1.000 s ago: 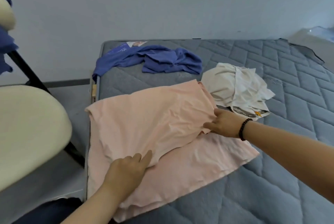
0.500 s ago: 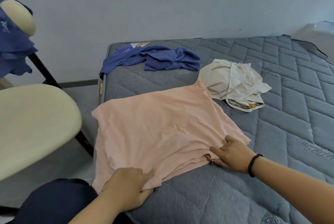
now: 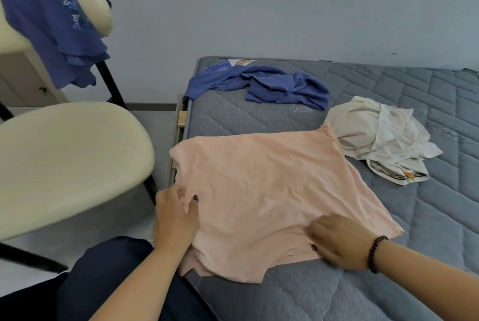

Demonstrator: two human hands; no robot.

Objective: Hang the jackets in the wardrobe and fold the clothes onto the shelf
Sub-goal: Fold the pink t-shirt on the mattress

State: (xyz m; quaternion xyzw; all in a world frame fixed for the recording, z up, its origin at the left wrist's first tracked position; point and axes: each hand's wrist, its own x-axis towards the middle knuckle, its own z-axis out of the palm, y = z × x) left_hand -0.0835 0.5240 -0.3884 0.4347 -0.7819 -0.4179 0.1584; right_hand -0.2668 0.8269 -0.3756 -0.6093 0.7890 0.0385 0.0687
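Observation:
A pink shirt (image 3: 264, 191) lies folded over on the near left corner of the grey quilted mattress (image 3: 427, 217). My left hand (image 3: 176, 217) pinches the shirt's left edge between thumb and fingers. My right hand (image 3: 339, 240), with a dark bead bracelet at the wrist, grips the shirt's near edge, fingers curled onto the cloth. A crumpled blue garment (image 3: 269, 86) lies at the far left of the mattress. A heap of cream and white clothes (image 3: 381, 139) lies just right of the pink shirt.
A cream chair (image 3: 64, 162) with black legs stands left of the bed, another blue garment (image 3: 51, 30) draped over its backrest. A pale wall runs behind the bed. My dark trouser leg (image 3: 103, 281) is at the bottom.
My left hand moved up along the shirt's left edge and my right hand slid left along its near edge. The view shifted, showing more of the chair.

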